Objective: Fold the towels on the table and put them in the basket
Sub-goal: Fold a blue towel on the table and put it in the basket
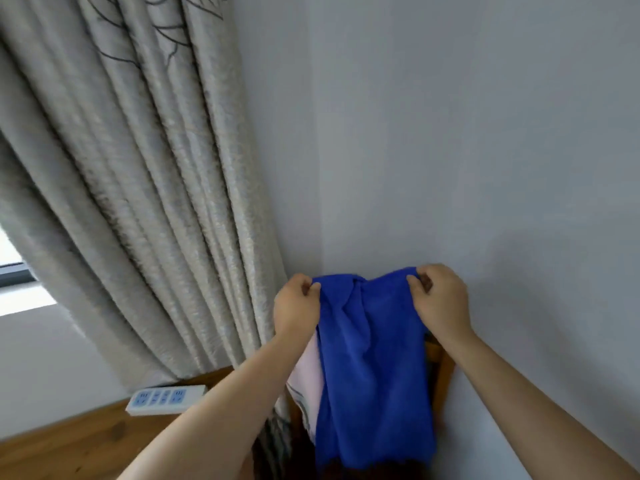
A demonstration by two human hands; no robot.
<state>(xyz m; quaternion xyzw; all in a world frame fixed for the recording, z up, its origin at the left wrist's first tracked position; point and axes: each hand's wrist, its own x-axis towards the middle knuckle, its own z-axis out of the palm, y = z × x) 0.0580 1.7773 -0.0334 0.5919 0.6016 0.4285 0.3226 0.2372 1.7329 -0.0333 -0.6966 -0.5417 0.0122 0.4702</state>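
Fingers (313,287) of the left hand (296,308) were pinched tight on the upper left corner of the blue towel (372,368), thumb against curled fingers with cloth between them. The right hand (441,299) matched it at the upper right corner, its fingers closed on the top edge. Between the two grips the top edge sagged and bunched into a soft fold near the middle. The towel hung lifted in the lower centre of the frame, draping down between both bare forearms, its fuzzy lower hem ragged at the bottom edge.

Behind its left side a pale pink cloth (310,375) showed, mostly covered by the blue one. A strip of wooden edge (441,372) was visible to the right of the towel, against the plain grey wall (485,150). At the lower left lay the wooden tabletop (69,441), carrying a white power strip (164,399) with blue sockets. A heavy, pleated, beige curtain (138,185) with dark line patterns filled the left of the frame, its folds falling beside the left forearm.
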